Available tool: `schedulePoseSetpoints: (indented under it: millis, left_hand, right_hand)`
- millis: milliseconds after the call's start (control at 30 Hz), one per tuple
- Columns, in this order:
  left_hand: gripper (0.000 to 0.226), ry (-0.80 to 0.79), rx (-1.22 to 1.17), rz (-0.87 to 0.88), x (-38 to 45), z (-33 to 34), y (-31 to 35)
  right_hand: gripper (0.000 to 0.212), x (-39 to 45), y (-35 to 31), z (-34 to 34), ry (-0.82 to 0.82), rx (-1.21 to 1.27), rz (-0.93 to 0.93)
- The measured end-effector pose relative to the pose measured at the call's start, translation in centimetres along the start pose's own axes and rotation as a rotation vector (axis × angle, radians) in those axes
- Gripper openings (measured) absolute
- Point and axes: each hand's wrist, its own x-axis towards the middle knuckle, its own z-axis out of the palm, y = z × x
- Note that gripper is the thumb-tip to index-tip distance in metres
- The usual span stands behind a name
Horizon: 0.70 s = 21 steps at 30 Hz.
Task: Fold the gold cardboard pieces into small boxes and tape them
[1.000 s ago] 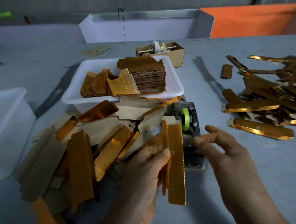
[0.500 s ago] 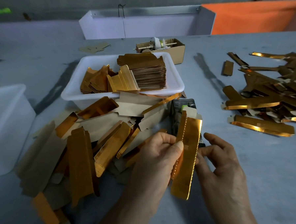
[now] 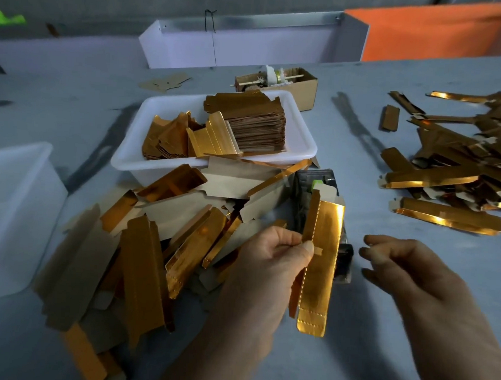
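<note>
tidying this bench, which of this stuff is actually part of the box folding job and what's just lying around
Part of the job:
- gold piece pinched in the left hand
- right hand, free beside it
- tape dispenser behind the piece
- loose pile of pieces
- white tray of stacked flats
- finished pile at right

Lying about:
- brown carton
- empty-looking tub at left
- cardboard scrap

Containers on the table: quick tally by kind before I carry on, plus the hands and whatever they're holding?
White plastic tubs: 2, the tub of blanks and the left tub
Brown cardboard box: 1
Hands: 2, the left hand pinching a gold box, the right hand holding nothing
Total: 6
</note>
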Motion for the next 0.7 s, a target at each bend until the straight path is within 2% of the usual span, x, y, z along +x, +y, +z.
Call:
schedulePoseSetpoints:
  millis: [33,100,167,200,233,300,333,467,700]
  left_hand:
    - [0.003,-0.007,0.000,-0.013,-0.2,-0.1,-0.1]
    - [0.008,-0.033,0.000,-0.024,-0.4,-0.3,-0.2]
    - [0.023,-0.073,-0.007,-0.042,-0.7,-0.4,-0.1]
    - [0.024,-0.087,0.005,-0.046,-0.8,-0.4,-0.1]
    - [0.019,-0.086,0.031,-0.039,-0.9,-0.3,-0.1]
    - [0.009,-0.048,0.082,-0.013,-1.0,-0.4,-0.1]
    - [0.010,-0.029,0.105,0.003,-1.1,-0.4,-0.1]
    - [0.011,-0.035,0.158,0.046,-1.5,-0.2,0.2]
    - [0.011,-0.061,0.193,0.092,-1.8,-0.2,0.6]
  right_hand:
    - [0.013,-0.2,-0.4,-0.5,-0.036,0.054,0.011]
    - [0.039,-0.7,-1.3,-1.1,-0.147,0.118,-0.015]
    - [0.067,-0.9,-2.0,-1.3,-0.251,0.087,-0.064]
    - [0.070,-1.0,-2.2,-1.4,-0.288,0.067,-0.088]
    - [0.063,-1.0,-2.5,-1.4,-0.310,0.054,-0.115]
    - [0.027,-1.0,-3.2,-1.2,-0.339,0.073,-0.137]
    - [0.016,-0.9,-3.4,-1.2,-0.355,0.071,-0.130]
    - [0.019,-1.1,-4.2,-0.6,-0.462,0.009,-0.137]
    - [0.021,-1.1,-4.2,0.3,-0.395,-0.135,-0.206]
